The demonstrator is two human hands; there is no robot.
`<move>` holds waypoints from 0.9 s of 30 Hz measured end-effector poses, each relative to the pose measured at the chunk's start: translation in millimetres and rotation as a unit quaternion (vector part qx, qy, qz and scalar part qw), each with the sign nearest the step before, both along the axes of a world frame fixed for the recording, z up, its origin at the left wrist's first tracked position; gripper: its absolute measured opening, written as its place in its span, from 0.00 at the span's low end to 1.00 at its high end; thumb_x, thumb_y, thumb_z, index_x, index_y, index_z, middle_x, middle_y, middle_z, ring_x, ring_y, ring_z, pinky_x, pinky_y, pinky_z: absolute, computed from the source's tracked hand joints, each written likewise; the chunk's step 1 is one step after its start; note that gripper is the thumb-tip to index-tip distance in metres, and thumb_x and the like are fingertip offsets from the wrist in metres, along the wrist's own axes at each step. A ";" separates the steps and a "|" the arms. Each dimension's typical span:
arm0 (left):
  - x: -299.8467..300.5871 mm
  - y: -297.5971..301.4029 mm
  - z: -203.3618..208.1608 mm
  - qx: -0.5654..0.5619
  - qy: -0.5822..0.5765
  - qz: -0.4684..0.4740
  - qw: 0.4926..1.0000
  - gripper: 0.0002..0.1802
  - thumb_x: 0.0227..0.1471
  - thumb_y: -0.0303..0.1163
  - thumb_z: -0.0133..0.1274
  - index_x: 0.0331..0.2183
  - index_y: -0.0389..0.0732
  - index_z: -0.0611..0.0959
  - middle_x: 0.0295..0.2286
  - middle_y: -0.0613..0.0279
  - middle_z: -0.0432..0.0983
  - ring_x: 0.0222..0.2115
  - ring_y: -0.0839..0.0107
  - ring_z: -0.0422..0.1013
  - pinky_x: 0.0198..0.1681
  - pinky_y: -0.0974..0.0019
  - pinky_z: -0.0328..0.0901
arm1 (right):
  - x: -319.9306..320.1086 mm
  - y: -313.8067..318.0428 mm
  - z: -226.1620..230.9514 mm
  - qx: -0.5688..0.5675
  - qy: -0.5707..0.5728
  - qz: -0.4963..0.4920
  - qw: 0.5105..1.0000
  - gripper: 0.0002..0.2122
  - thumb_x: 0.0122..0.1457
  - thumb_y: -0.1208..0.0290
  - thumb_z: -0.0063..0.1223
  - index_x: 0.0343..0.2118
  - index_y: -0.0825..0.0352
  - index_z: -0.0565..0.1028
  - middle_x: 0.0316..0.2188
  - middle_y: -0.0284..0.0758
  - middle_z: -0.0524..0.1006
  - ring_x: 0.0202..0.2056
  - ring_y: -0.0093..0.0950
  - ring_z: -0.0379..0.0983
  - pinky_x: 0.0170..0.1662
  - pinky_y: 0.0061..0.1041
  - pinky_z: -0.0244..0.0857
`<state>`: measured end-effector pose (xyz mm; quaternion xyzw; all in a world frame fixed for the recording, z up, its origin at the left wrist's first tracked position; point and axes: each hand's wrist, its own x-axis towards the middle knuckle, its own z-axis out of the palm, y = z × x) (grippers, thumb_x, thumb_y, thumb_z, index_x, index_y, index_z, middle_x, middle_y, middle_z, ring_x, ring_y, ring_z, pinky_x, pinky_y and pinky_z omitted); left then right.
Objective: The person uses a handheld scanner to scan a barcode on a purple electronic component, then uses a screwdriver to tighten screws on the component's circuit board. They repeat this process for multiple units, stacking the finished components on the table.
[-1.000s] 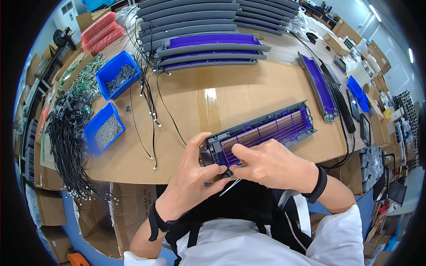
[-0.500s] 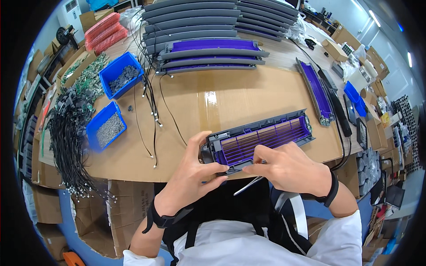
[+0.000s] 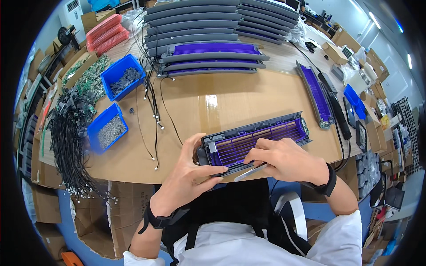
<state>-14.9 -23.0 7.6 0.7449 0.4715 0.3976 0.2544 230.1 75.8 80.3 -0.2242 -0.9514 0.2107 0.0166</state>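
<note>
Left hand (image 3: 191,172) part-curled around housing (image 3: 242,142)

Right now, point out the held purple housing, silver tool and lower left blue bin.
Purple housing (image 3: 255,127), head view: upper gray edge.
Silver tool (image 3: 250,172), head view: shaft.
Lower left blue bin (image 3: 102,122), head view: upper-left wall.

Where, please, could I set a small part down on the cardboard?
Bare cardboard lies right of the loose cables, between the stacked housings and the held housing. The left side is crowded with blue bins and a cable bundle.
</note>
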 end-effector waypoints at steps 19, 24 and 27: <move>-2.1 0.3 0.2 -0.008 -0.015 -0.002 1.000 0.19 0.37 0.21 0.68 0.36 0.50 0.89 0.57 0.49 0.53 0.60 0.50 0.56 0.59 0.54 0.59 | -4.7 9.7 -5.7 0.204 0.026 0.134 0.970 0.07 0.48 0.74 0.56 0.31 0.61 0.78 0.26 0.34 0.70 0.24 0.30 0.75 0.25 0.28 0.69; -9.4 0.1 2.5 -0.004 -0.002 0.000 1.000 0.18 0.37 0.23 0.69 0.35 0.51 0.89 0.59 0.49 0.53 0.59 0.50 0.58 0.60 0.53 0.59 | 2.8 10.3 -1.8 0.200 0.026 0.122 0.972 0.09 0.48 0.74 0.56 0.34 0.60 0.79 0.28 0.33 0.70 0.23 0.27 0.75 0.23 0.26 0.68; -19.3 -0.9 5.1 -0.022 0.006 0.001 1.000 0.19 0.37 0.23 0.69 0.36 0.51 0.89 0.60 0.49 0.53 0.59 0.50 0.58 0.60 0.53 0.59 | 5.7 10.8 -1.1 0.182 0.036 0.116 0.976 0.11 0.48 0.75 0.56 0.36 0.60 0.80 0.28 0.33 0.70 0.23 0.27 0.74 0.23 0.27 0.69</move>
